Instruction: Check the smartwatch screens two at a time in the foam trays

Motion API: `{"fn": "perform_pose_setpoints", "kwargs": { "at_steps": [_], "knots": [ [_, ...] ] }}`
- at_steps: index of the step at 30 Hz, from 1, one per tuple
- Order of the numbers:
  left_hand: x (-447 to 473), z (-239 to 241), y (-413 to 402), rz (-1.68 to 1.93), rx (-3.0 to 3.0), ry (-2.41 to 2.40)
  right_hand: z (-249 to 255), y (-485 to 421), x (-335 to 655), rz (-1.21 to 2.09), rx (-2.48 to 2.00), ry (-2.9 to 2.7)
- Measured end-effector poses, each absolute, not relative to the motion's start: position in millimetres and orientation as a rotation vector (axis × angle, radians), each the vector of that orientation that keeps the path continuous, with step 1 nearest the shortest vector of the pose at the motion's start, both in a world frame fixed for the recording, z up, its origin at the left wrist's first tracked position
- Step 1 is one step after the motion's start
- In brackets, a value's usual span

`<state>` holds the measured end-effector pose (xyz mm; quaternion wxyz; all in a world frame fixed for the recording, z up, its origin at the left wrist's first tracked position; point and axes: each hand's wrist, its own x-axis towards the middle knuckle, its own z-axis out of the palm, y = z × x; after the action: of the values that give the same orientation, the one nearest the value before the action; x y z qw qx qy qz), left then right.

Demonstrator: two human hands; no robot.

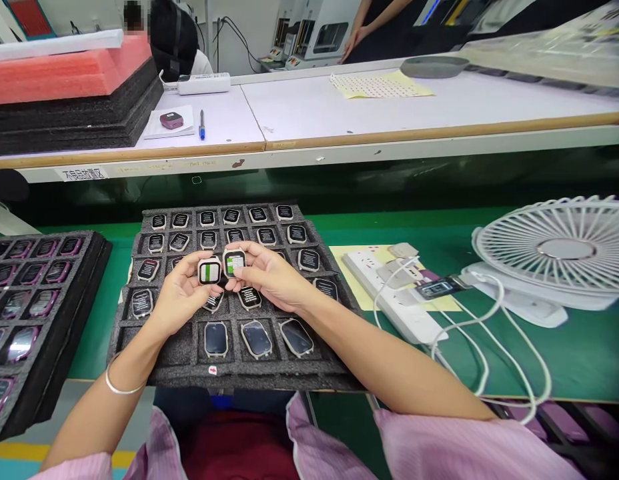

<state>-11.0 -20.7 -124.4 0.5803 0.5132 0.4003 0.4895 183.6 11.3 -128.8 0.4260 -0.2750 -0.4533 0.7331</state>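
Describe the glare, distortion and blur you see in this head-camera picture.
Head view: even light, soft shadows; pale glare on the dark watch faces in the foam tray, front row; the wide lens bows the shelf edge and stretches the fan; the lit watches in the left hand and right hand are sharp, no motion blur.

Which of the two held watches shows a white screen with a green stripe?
The watch in the left hand: white with one vertical green stripe. The other watch, in the right hand, shows green and white blocks.
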Motion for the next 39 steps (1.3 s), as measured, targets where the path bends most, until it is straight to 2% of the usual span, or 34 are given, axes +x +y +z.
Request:
{"fn": "perform_pose_setpoints", "kwargs": {
  "at_steps": [20,39],
  "knots": [
    [-13.1,-122.8,-19.9,1.189,1.201,1.064,-124.9,9.6,183.6,1.873,-0.780,-1.083],
    [-11.9,-125.6,-17.3,1.216,1.246,0.979,-128.7,9.6,184.1,1.806,-0.703,-1.157]
  ]
}}
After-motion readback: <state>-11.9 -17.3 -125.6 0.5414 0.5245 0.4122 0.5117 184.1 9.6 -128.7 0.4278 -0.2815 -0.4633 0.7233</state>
